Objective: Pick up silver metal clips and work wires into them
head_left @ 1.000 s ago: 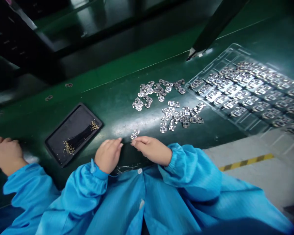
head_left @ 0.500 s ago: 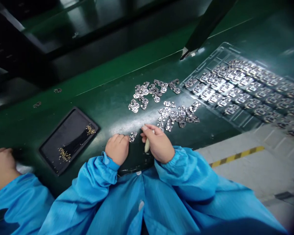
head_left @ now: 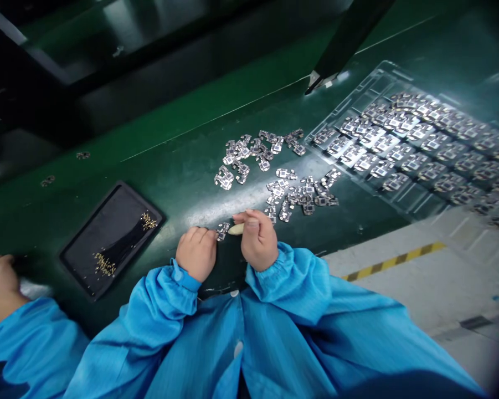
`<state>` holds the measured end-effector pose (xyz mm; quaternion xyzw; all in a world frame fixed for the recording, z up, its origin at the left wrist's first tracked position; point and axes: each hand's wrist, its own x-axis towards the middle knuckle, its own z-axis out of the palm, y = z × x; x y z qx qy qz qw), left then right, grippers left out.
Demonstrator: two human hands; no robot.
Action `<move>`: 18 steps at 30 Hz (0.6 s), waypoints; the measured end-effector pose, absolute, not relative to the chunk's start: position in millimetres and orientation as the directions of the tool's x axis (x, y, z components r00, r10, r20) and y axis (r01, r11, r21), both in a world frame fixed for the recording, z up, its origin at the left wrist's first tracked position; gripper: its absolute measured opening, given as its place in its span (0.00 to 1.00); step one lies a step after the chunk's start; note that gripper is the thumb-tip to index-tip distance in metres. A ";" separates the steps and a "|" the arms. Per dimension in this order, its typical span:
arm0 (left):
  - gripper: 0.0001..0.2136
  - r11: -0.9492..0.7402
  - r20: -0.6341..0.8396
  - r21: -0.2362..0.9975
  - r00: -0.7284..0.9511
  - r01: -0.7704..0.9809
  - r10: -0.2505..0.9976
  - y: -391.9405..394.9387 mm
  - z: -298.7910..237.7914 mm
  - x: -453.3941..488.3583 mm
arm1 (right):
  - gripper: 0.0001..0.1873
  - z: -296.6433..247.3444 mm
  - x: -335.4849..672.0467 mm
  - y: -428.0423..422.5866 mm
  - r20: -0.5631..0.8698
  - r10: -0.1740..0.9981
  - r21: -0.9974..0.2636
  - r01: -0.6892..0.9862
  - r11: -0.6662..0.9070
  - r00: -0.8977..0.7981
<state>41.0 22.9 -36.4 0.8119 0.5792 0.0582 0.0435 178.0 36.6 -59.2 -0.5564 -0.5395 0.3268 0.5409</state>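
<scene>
Small circuit board (head_left: 222, 231) lying on the green bench (head_left: 183, 191), a little below the middle of the frame, between the two hands. Left hand (head_left: 197, 252) close on its left side, fingers curled and side by side, tips at the board's edge; cannot tell whether they pinch it or only steady it. Right hand (head_left: 260, 238) on the other side, fingers pinching a pale tool (head_left: 236, 229), its narrow end pointing left at the board; contact of tip and board too fine to make out

Just above and right of the right hand, a loose group of boards (head_left: 308, 198), some overlapping. A second group (head_left: 223, 178) higher up, near the centre of the frame. Clear tray (head_left: 369, 91) across the upper right, boards set in slanting rows

Left of the left hand, a black tray (head_left: 118, 216), tilted in the frame, holding dark wires (head_left: 128, 242) with gold-coloured ends. Two small parts (head_left: 83, 155) on the bench at upper left. Co-worker's hand (head_left: 0, 288) at the left edge, blue sleeve below. Lower right: pale floor with a yellow-and-dark stripe (head_left: 394, 260)
</scene>
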 end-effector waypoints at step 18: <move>0.09 -0.326 0.100 0.116 0.316 0.938 0.944 22.2 -39.4 41.5 | 0.10 -60.7 175.8 41.0 0.326 0.926 -0.914 0.313 0.257 0.192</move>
